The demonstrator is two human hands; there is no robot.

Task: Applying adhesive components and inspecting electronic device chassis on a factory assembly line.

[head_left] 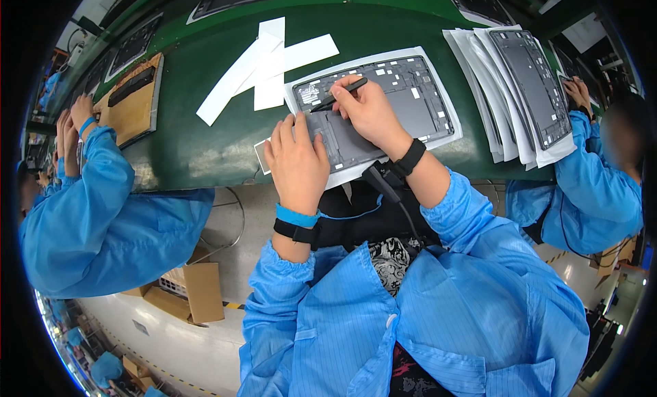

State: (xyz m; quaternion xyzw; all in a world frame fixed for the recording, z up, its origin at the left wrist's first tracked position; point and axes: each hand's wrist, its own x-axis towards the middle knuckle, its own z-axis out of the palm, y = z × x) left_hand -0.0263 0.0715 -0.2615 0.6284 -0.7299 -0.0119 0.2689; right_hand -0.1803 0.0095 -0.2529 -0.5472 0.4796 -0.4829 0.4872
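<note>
A dark grey tablet back cover (pixel 369 134) with small white stickers rests on a white sheet in front of me. My right hand (pixel 366 113) is over its upper left part, pinching a slim black pen-like tool (pixel 356 84). The tool slants down to the left, its tip close to the cover's inner face. My left hand (pixel 298 161) lies over the cover's near left corner, fingers stretched out and fingertips at the surface. That hand hides the corner beneath it. Whether the tool's tip touches the cover is too small to tell.
White paper strips (pixel 272 62) lie crossed on the green table (pixel 185 147). To the right is a stack of similar covers (pixel 530 89) between white sheets. A brown board (pixel 140 113) is at the left, where a co-worker's hands (pixel 81 113) are. Another co-worker's hand (pixel 578 93) is at the right.
</note>
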